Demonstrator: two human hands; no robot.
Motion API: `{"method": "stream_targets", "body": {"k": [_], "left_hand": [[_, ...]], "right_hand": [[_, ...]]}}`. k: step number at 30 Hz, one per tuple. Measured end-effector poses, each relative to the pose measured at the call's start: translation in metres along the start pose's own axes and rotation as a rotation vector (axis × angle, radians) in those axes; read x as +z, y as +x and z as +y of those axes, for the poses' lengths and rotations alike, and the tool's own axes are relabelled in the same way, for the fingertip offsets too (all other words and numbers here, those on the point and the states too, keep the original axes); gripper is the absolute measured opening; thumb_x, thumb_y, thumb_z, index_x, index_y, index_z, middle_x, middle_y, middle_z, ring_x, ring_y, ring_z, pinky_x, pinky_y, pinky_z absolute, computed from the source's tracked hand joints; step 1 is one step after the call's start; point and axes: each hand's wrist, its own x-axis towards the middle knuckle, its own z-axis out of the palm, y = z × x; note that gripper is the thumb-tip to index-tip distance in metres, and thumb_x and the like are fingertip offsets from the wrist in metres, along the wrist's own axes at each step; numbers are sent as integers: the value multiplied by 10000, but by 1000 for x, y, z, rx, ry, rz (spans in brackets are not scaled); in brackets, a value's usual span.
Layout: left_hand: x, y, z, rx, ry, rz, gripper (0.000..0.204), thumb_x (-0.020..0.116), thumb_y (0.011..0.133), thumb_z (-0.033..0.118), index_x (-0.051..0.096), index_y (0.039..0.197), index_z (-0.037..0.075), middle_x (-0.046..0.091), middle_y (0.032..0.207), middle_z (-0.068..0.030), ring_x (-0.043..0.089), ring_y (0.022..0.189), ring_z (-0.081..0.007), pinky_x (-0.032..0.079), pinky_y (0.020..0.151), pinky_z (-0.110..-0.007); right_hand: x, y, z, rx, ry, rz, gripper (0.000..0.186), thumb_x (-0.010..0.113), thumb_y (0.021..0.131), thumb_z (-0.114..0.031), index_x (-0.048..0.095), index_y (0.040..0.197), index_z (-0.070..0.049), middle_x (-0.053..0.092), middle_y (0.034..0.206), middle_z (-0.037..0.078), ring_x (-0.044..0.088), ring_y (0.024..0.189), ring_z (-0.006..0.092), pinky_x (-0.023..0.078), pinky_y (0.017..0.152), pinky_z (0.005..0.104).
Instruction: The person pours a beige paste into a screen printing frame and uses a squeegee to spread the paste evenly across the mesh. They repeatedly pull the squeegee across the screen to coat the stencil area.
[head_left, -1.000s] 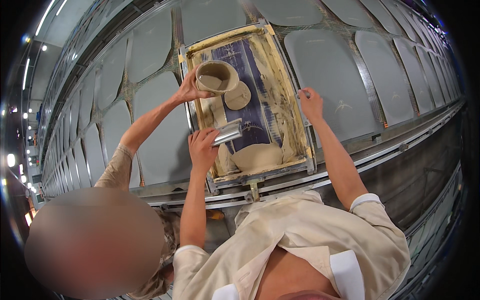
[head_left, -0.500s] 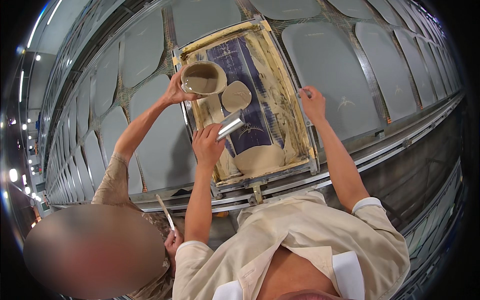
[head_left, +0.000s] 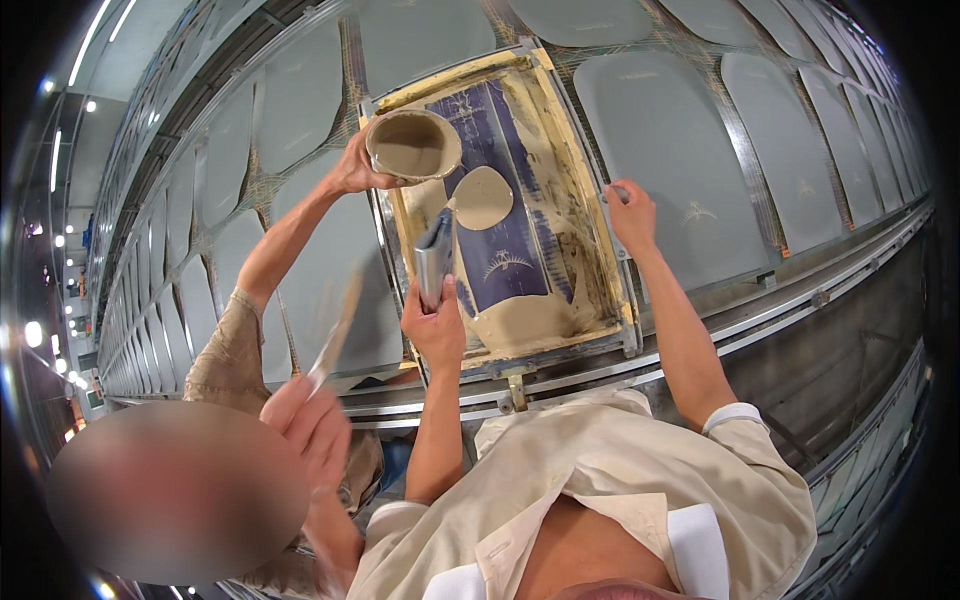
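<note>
My left hand (head_left: 432,310) grips a metal squeegee blade (head_left: 433,255) over the left half of a screen printing frame (head_left: 610,316), its long side angled away from me. My right hand (head_left: 628,215) has its fingers curled on the frame's right edge. Within the frame, thick beige ink lies as a round puddle (head_left: 484,205) and a band along the near side, over a purple stencil (head_left: 510,270). A co-worker's hand (head_left: 355,160) holds a pot of beige ink (head_left: 413,145) over the upper left corner.
The co-worker's other hand (head_left: 310,430), at lower left, holds a blurred stick (head_left: 335,330). Grey flat pieces (head_left: 660,150) cover the long rack around the frame. A metal rail (head_left: 720,330) runs along the near edge.
My left hand has turned the squeegee from slanting rightward to pointing away from me. The co-worker's stick has risen from below the rail to beside the frame. The round puddle looks slightly larger.
</note>
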Motion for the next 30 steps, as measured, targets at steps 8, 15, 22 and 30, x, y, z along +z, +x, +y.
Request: {"method": "stream_targets", "body": {"k": [8, 15, 22, 30], "left_hand": [[-8, 21, -13, 712, 168, 77, 489, 705, 682, -130, 718, 1141, 37, 726, 1159, -131, 658, 1041, -330, 523, 894, -367], [-12, 9, -32, 893, 291, -192, 528, 694, 603, -142, 737, 1087, 64, 738, 1103, -105, 659, 1013, -321, 526, 905, -400], [-13, -3, -25, 634, 217, -133, 471, 701, 664, -149, 735, 1087, 55, 735, 1103, -100, 659, 1004, -301, 538, 873, -364], [-9, -5, -38, 599, 330, -263, 455, 672, 701, -136, 733, 1110, 54, 736, 1083, -109, 689, 981, -291, 549, 807, -376]], "right_hand": [[3, 0, -7, 23, -20, -111, 263, 682, 904, -301, 713, 1044, -80, 680, 718, 179, 664, 664, 313, 501, 681, 421], [6, -2, -5, -9, 11, -67, 257, 677, 903, -303, 712, 1036, -86, 688, 740, 198, 676, 700, 360, 505, 689, 445], [5, -1, -2, -24, 5, -59, 263, 672, 903, -307, 707, 1041, -86, 664, 683, 187, 657, 650, 362, 498, 662, 438], [6, 0, -3, -45, 67, -46, 220, 681, 899, -269, 705, 1002, -76, 611, 591, 151, 586, 522, 276, 467, 586, 396]]}}
